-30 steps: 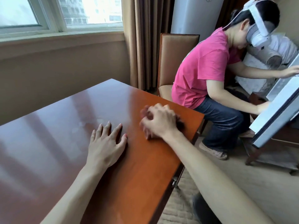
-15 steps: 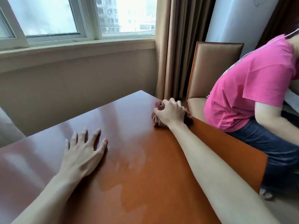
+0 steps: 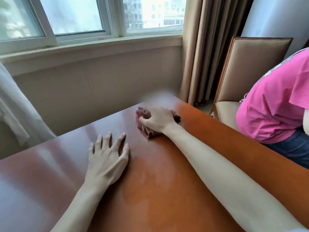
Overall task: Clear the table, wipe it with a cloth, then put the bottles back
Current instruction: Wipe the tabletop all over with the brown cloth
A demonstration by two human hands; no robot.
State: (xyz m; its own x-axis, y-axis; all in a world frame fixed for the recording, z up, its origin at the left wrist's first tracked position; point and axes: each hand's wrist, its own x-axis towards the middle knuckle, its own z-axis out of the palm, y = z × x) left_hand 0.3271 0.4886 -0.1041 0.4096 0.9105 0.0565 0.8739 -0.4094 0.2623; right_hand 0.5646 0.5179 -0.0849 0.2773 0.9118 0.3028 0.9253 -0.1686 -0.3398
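— Head view: right hand bunched around the brown cloth, now pushed out to the far corner of the worktop, farther than one second ago.
— And the left hand?
— Spread flat on the wood, holding nothing, as before.
— Meaning for the task?
— Probably wiping almost across; no bottles in sight, so still to put back.

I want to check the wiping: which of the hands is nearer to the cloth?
Right. The right hand grips the brown cloth on the table, near the far corner. The left hand rests flat on the table, apart from the cloth, nearer the person.
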